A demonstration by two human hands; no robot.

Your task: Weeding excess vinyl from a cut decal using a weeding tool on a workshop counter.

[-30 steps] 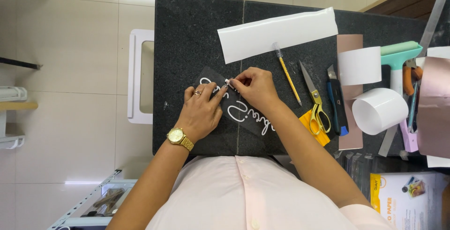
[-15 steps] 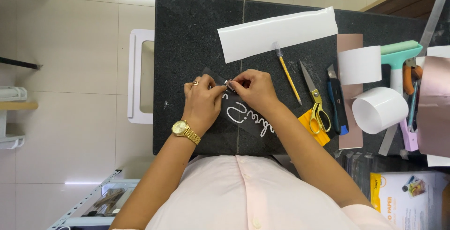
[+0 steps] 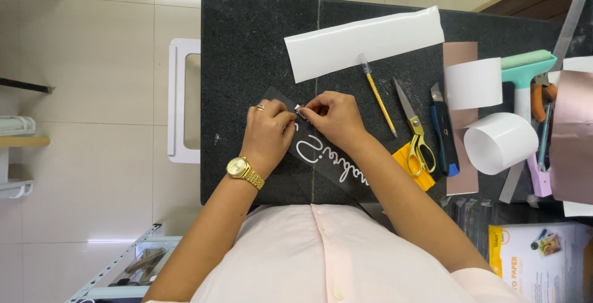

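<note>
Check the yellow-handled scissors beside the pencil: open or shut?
Shut. The yellow-handled scissors lie flat on the black stone table, blades together in one point, handle loops side by side.

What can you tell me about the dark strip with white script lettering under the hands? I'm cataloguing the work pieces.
The dark strip with white script lettering is a thin, flat, matte black sheet lying diagonally on the black speckled stone table. White cursive letters run along it toward the person's body. The left hand presses on its upper end, while the right hand pinches a small white bit at that end. The right forearm hides its lower end.
</note>
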